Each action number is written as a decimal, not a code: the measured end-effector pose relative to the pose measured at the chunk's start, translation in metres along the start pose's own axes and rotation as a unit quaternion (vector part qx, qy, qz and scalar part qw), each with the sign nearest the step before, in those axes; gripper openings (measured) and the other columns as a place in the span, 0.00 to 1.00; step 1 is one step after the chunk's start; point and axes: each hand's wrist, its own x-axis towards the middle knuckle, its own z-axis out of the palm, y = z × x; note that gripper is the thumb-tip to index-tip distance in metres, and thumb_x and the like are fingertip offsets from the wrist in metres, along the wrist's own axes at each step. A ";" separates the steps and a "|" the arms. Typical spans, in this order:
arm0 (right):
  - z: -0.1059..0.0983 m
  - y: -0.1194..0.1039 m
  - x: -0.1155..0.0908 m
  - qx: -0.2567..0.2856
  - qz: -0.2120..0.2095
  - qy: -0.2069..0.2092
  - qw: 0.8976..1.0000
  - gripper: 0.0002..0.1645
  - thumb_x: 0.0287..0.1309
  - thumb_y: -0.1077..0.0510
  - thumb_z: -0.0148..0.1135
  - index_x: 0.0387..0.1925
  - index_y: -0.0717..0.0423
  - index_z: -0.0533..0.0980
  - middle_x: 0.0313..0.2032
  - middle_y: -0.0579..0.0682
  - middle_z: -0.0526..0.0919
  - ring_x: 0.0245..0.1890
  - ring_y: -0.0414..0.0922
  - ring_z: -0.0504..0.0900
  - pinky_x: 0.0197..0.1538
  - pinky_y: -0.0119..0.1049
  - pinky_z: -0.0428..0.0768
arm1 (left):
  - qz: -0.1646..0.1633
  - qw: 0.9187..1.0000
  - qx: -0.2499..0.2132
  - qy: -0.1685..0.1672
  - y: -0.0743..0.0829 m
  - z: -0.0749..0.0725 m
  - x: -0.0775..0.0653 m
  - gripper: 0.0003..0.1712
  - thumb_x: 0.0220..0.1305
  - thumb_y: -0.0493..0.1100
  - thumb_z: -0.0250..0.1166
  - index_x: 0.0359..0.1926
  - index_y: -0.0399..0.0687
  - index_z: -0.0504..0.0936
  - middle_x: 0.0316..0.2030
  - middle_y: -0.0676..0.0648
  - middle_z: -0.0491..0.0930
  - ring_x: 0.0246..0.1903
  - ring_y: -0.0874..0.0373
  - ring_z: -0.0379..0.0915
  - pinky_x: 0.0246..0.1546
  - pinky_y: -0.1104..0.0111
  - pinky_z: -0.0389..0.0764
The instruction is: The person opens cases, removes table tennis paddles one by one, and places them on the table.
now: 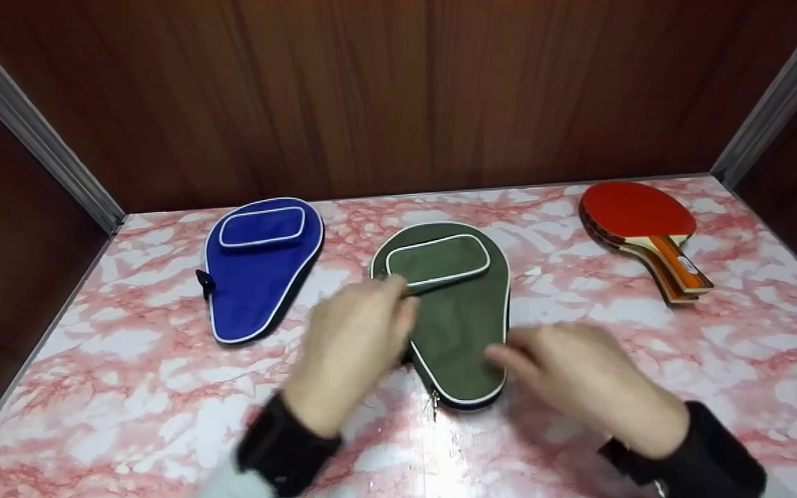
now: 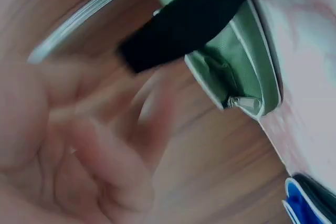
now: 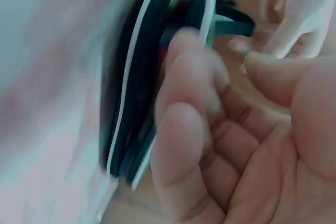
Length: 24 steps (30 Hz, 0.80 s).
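A green paddle-shaped case [image 1: 457,318] with white piping lies mid-table, its narrow end toward me. My left hand [image 1: 353,339] is over its left side, blurred. In the left wrist view, that hand's fingers [image 2: 110,156] curl loosely around nothing; a black strap [image 2: 184,24] crosses in front of the case, where a metal zipper pull [image 2: 244,102] sits at an opening. At the case's lower right edge is my right hand [image 1: 571,377]. Its fingers [image 3: 181,140] are slightly bent and hold nothing in the right wrist view; whether they touch the case, I cannot tell. The side edge [image 3: 134,82] there is parted.
To the left lies a blue case [image 1: 253,277] of the same shape, with a black loop [image 1: 205,282] at its side. Two stacked table tennis bats, the upper one red [image 1: 637,211], lie at the back right. Brown panels [image 1: 398,97] wall in the marbled table [image 1: 115,394].
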 end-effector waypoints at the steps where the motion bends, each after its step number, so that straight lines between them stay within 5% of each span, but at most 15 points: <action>1: -0.001 0.005 0.002 -0.015 0.007 0.020 1.000 0.17 0.78 0.40 0.66 0.34 0.43 0.84 0.25 0.38 0.78 0.24 0.40 0.79 0.29 0.48 0.78 | 0.000 0.999 0.029 0.021 0.008 0.007 0.002 0.14 0.80 0.52 0.67 0.45 0.46 0.87 0.31 0.48 0.85 0.30 0.48 0.84 0.28 0.55 0.86; 4: 0.000 0.020 0.005 -0.048 0.031 0.060 0.997 0.18 0.76 0.45 0.69 0.53 0.54 0.86 0.44 0.52 0.88 0.42 0.53 0.89 0.41 0.59 0.86 | 0.016 0.993 0.113 0.007 0.035 0.028 0.009 0.24 0.82 0.61 0.63 0.48 0.43 0.88 0.38 0.45 0.86 0.36 0.49 0.84 0.33 0.59 0.88; 7: 0.004 0.032 0.007 -0.052 0.047 0.062 0.996 0.34 0.77 0.48 0.67 0.74 0.63 0.75 0.71 0.63 0.79 0.68 0.63 0.81 0.59 0.68 0.82 | 0.027 0.980 0.196 -0.013 0.059 0.045 0.015 0.37 0.81 0.72 0.55 0.52 0.43 0.88 0.42 0.44 0.87 0.42 0.49 0.83 0.37 0.61 0.87; 13: 0.009 0.046 0.009 -0.056 0.056 0.056 0.995 0.46 0.76 0.49 0.68 0.83 0.69 0.61 0.81 0.68 0.64 0.81 0.67 0.63 0.77 0.67 0.66 | 0.017 0.968 0.251 0.002 0.087 0.062 0.020 0.53 0.66 0.87 0.56 0.56 0.43 0.89 0.41 0.45 0.86 0.38 0.51 0.81 0.28 0.63 0.82; 20: 0.010 0.046 0.008 -0.056 0.057 0.047 0.996 0.49 0.77 0.46 0.68 0.83 0.70 0.60 0.82 0.70 0.61 0.82 0.68 0.59 0.80 0.68 0.59 | -0.005 0.968 0.234 -0.092 0.076 0.053 0.016 0.41 0.70 0.70 0.67 0.64 0.39 0.85 0.52 0.38 0.85 0.42 0.46 0.82 0.30 0.59 0.86; 24: 0.010 0.042 0.008 -0.059 0.058 0.037 0.996 0.50 0.77 0.45 0.67 0.84 0.69 0.59 0.82 0.69 0.61 0.83 0.68 0.59 0.80 0.68 0.59 | -0.021 0.958 0.286 -0.022 0.065 0.061 0.007 0.28 0.71 0.54 0.69 0.60 0.35 0.86 0.49 0.37 0.85 0.39 0.48 0.79 0.24 0.62 0.84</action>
